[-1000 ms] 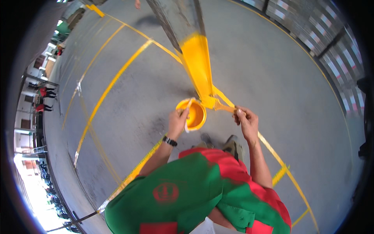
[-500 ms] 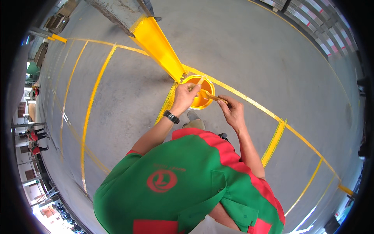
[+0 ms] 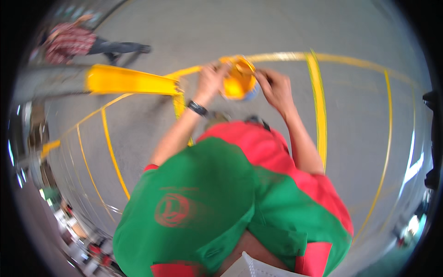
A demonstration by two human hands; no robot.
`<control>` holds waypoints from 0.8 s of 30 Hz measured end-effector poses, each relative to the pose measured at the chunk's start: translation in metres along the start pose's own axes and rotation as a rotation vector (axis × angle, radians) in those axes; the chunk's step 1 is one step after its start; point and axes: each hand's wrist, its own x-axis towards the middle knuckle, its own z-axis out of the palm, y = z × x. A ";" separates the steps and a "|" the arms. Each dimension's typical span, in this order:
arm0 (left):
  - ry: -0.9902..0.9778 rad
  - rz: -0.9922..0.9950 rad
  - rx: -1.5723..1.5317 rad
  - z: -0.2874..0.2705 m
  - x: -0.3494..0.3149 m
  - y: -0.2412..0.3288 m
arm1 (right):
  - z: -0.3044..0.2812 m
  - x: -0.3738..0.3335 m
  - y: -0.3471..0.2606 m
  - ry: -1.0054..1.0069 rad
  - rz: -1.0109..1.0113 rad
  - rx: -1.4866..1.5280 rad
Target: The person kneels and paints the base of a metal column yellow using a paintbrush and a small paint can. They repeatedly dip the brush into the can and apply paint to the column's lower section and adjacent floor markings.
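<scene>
A round bucket (image 3: 253, 91) with yellow paint inside stands on the floor in front of me, its inner wall coated yellow. My right hand (image 3: 277, 88) is closed on the brown handle of a paintbrush (image 3: 246, 70), which reaches over the bucket's right rim into its mouth. At the left rim is my left hand (image 3: 212, 82), its fingers closed on a yellow-stained stick; motion blur hides most of the stick. A dark watch is on my left wrist. The brush's bristles cannot be made out.
A post with a yellow-painted lower part (image 3: 131, 81) stands left of the bucket. Yellow lines (image 3: 317, 97) cross the grey floor. At the far upper left, a person in a checked shirt (image 3: 71, 42) is near the post. My shoes are partly visible below the bucket.
The view has turned, so the post now lies toward the left and the bucket higher. A person has come into sight. Both hands stay at the bucket; the left-hand stick showed clearer earlier.
</scene>
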 end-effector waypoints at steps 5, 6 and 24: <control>-0.101 -0.069 0.001 -0.019 0.024 0.004 | 0.023 -0.008 -0.011 0.147 0.077 0.029; -0.151 -0.047 -0.035 -0.021 0.028 0.002 | 0.028 -0.008 -0.011 0.202 0.167 0.004; -0.309 -0.071 -0.059 0.052 0.155 -0.005 | -0.074 0.025 0.097 0.850 0.645 1.097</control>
